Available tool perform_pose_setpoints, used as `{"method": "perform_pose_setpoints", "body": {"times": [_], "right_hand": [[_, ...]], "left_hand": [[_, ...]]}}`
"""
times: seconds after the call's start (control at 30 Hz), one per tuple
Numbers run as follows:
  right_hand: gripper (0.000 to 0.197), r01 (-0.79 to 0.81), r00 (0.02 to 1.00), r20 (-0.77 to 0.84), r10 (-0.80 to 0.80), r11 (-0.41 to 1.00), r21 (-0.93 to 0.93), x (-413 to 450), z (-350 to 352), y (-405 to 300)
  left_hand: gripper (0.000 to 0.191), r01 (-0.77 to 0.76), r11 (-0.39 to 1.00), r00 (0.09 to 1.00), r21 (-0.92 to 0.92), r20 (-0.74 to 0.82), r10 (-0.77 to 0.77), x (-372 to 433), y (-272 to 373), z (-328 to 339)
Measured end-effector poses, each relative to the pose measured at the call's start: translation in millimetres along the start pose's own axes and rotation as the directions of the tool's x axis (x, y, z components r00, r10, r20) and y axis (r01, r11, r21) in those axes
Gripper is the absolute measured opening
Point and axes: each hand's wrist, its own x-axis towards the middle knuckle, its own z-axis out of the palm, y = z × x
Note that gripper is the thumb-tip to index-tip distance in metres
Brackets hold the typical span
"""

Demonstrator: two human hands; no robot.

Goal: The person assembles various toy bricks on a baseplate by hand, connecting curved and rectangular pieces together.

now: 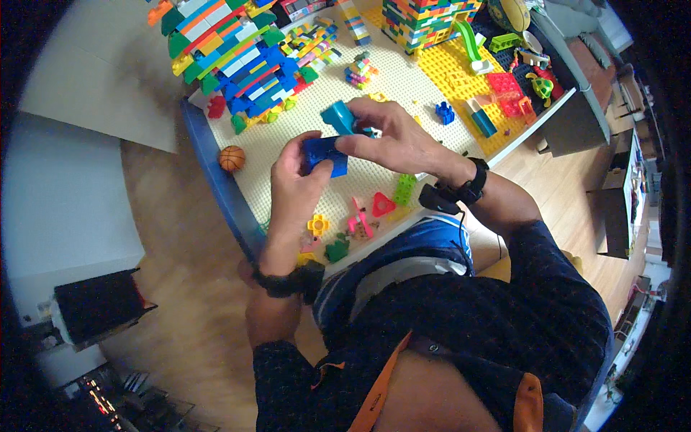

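My left hand [302, 181] grips a blue toy building block [329, 154] between thumb and fingers, above the cream studded baseplate [253, 183]. My right hand [383, 135] comes in from the right, its thumb at the upper right corner of the blue block. A curved teal toy piece [340, 117] is held in the fingers of that hand, just above the block. Whether the two pieces touch is hard to tell. Beyond them, a small multicoloured brick stack [360, 71] stands on the baseplate, and a blue castle-shaped brick [445, 113] lies to the right.
A tall multicoloured brick structure [237, 59] stands at the upper left, a brick tower [426, 24] with a green slide [468, 43] at the upper right. A small basketball [232, 159] lies by the blue table edge. Near my lap are a green brick [405, 189] and a red triangle [383, 204].
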Motion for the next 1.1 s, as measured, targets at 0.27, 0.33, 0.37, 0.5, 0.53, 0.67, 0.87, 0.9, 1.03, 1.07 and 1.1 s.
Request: {"method": "perform_pose_setpoints", "body": {"times": [0.27, 0.33, 0.37, 0.5, 0.53, 0.67, 0.87, 0.9, 1.03, 1.07, 1.1], "right_hand": [[0.026, 0.371, 0.929, 0.147, -0.340, 0.872, -0.320, -22, -25, 38], [0.024, 0.365, 0.930, 0.144, -0.337, 0.888, -0.279, -20, -22, 35], [0.022, 0.359, 0.932, 0.142, -0.333, 0.902, -0.240, -19, -20, 33], [0.021, 0.376, 0.922, 0.185, -0.341, 0.902, -0.211, -9, -26, 29], [0.023, 0.378, 0.921, 0.181, -0.345, 0.903, -0.205, -8, -27, 29], [0.028, 0.247, 0.958, 0.174, -0.227, 0.963, -0.107, -8, -28, 25], [0.023, 0.144, 0.973, 0.188, -0.136, 0.989, -0.031, -2, -29, 19], [0.023, 0.124, 0.973, 0.200, -0.113, 0.991, -0.048, -1, -30, 19], [0.025, 0.084, 0.980, 0.191, -0.059, 0.989, -0.125, 0, -31, 10], [0.025, 0.084, 0.979, 0.193, -0.059, 0.989, -0.125, 0, -31, 12], [0.025, 0.139, 0.977, 0.182, -0.113, 0.981, -0.136, 1, -31, 15]], "left_hand": [[0.045, 0.149, 0.974, 0.989, -0.170, 0.001, -0.151, 2, 15, -3], [0.046, 0.144, 0.974, 0.990, -0.176, 0.032, -0.141, 1, 10, -7], [0.047, 0.137, 0.973, 0.990, -0.186, 0.064, -0.127, 1, 8, -9], [0.048, 0.147, 0.975, 0.988, -0.165, 0.069, -0.138, 1, 9, -10], [0.047, 0.143, 0.980, 0.989, -0.141, 0.058, -0.136, 1, 11, -9], [0.047, 0.114, 0.988, 0.993, -0.108, 0.055, -0.108, -1, 15, -5], [0.045, 0.095, 0.991, 0.990, -0.094, 0.115, -0.084, -2, 14, -4], [0.045, 0.095, 0.991, 0.990, -0.095, 0.114, -0.084, -2, 15, -4], [0.044, 0.090, 0.990, 0.991, -0.108, 0.113, -0.077, -3, 15, -4], [0.044, 0.087, 0.990, 0.991, -0.112, 0.111, -0.074, -3, 15, -5], [0.044, 0.087, 0.990, 0.991, -0.112, 0.111, -0.074, -3, 15, -4]]}}
